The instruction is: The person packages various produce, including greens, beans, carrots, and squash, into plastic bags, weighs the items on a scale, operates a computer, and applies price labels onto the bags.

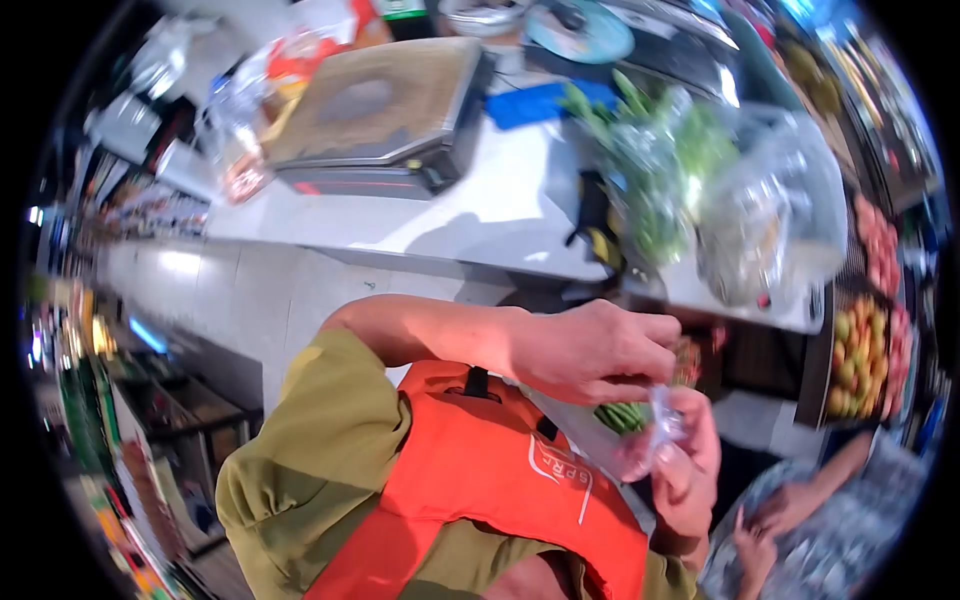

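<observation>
My left hand (pixel 600 352) reaches across from the left, fingers closed in a pinch on a clear plastic bag (pixel 661 420). Just below it, my right hand (pixel 690 470) is closed around the same bag, whose gathered plastic shows between the two hands. Beside the bag are long green vegetables (pixel 621 416) that look like beans; whether they lie inside it I cannot tell. Above my hands, clear bags of leafy greens (pixel 650 170) and a second filled plastic bag (pixel 745 235) rest on the white table (pixel 500 195).
A flat-topped weighing scale (pixel 380 105) stands on the table near a blue item (pixel 545 103). At the right are crates of yellowish-red fruit (pixel 857 355). Another person's hands (pixel 775 525) are at the lower right. Shelves (pixel 190 440) line the left.
</observation>
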